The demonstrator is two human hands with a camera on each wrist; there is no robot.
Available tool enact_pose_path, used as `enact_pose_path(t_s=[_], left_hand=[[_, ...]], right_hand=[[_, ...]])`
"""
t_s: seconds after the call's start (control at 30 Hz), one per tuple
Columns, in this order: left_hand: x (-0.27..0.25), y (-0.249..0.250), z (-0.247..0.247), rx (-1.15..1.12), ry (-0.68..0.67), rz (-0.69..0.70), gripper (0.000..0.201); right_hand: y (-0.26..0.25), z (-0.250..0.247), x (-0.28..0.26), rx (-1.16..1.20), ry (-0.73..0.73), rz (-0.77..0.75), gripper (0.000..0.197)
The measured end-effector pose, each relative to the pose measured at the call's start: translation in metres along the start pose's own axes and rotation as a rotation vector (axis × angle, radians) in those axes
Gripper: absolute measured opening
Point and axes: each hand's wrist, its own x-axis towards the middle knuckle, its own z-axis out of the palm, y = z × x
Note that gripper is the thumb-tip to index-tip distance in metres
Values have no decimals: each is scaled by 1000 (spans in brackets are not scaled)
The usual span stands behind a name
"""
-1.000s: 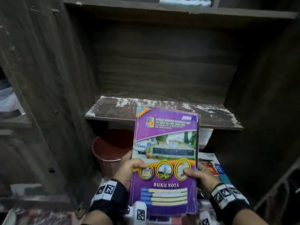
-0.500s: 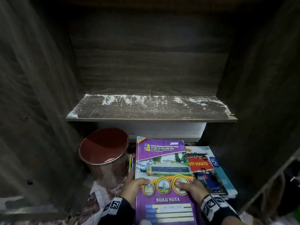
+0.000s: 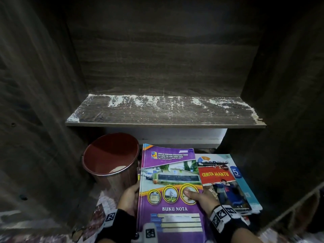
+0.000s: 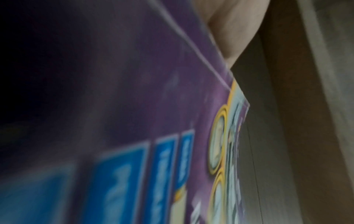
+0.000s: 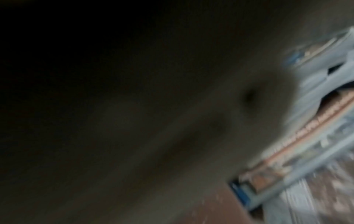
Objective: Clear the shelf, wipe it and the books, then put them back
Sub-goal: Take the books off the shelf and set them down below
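A purple notebook (image 3: 171, 186) titled "BUKU NOTA" is held low in front of the cupboard by both hands. My left hand (image 3: 130, 197) grips its left edge, fingers hidden behind the cover. My right hand (image 3: 198, 197) pinches the right edge, thumb on the front. The same purple cover (image 4: 134, 121) fills the left wrist view. The dark wooden shelf (image 3: 164, 114) above stands bare of books, streaked with white dust. A stack of books (image 3: 228, 181) topped by a red "CERITA HANTU" cover lies flat to the right; its blurred edges (image 5: 306, 136) show in the right wrist view.
A red-brown bucket (image 3: 112, 160) stands left of the notebook, below the shelf. Dark cupboard walls (image 3: 35, 102) close in on both sides. A white block (image 3: 175, 137) sits under the shelf. Patterned floor covering (image 3: 98, 213) lies beneath my wrists.
Both hands have lowered the purple notebook from in front of the shelf down to beside the book stack. My left thumb has slipped off the front cover to the edge.
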Motion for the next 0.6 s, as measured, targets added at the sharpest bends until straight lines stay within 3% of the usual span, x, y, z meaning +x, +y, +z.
enact_pose_path(t_s=[0.03, 0.13, 0.2, 0.23, 0.3, 0.33, 0.4, 0.47, 0.53, 0.6], left_hand=[[3, -2, -6, -8, 28, -9, 46], [8, -11, -14, -68, 44, -29, 56], [4, -12, -10, -66, -20, -74, 48], [3, -15, -9, -87, -56, -74, 44], [-3, -14, -3, -133, -118, -82, 40], [-9, -12, 3, -146, -116, -102, 38], [3, -13, -1, -122, -93, -84, 36], [14, -15, -6, -19, 12, -5, 43], [48, -29, -20, 96, 127, 125, 63], [44, -22, -17, 101, 173, 210, 48]], right_hand=[[3, 1, 3, 3, 6, 19, 126], [14, 3, 7, 80, 23, 28, 96], [21, -3, 14, 34, -23, 34, 123], [23, -6, 14, 44, -43, 67, 118], [21, -6, 5, 117, -91, 103, 79], [20, -8, 1, 144, -145, 125, 71], [25, -11, 3, 199, -177, 209, 80], [37, -15, 14, 255, -168, 246, 76], [42, -17, 21, 213, -84, 251, 108], [43, -18, 23, 222, -24, 240, 134]])
